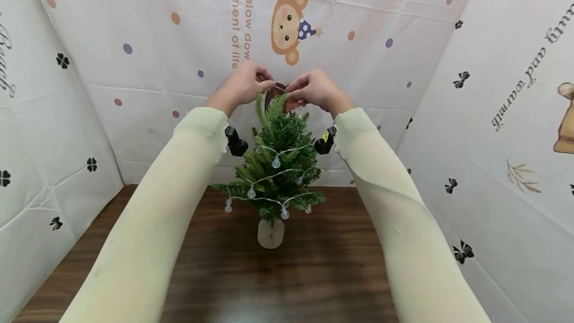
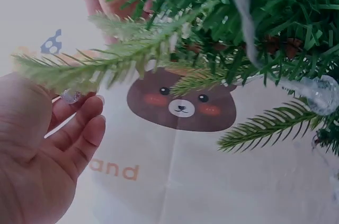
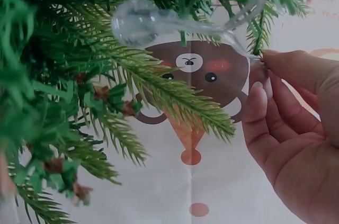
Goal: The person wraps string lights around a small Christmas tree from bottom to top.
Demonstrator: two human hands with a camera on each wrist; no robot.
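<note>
A small green Christmas tree [image 1: 282, 138] stands on a pale round base [image 1: 271, 234], with a string light [image 1: 270, 175] wound around its branches in several rows. Behind the treetop, my left hand [image 1: 245, 82] and right hand [image 1: 315, 89] hold the string between them. In the left wrist view a clear bulb [image 2: 70, 96] sits at the curled fingers of the left hand, partly behind a branch. Thumb and fingertips of the right hand [image 3: 296, 107] pinch the clear wire [image 3: 238, 46] in the right wrist view. Another round bulb [image 3: 139, 21] hangs on that wire close to the needles.
The tree is on a dark wooden tabletop [image 1: 287, 283]. A printed white backdrop [image 1: 148, 24] rises close behind it, and side panels [image 1: 502, 128] stand left and right. Branch tips [image 2: 265, 128] stick out around both hands.
</note>
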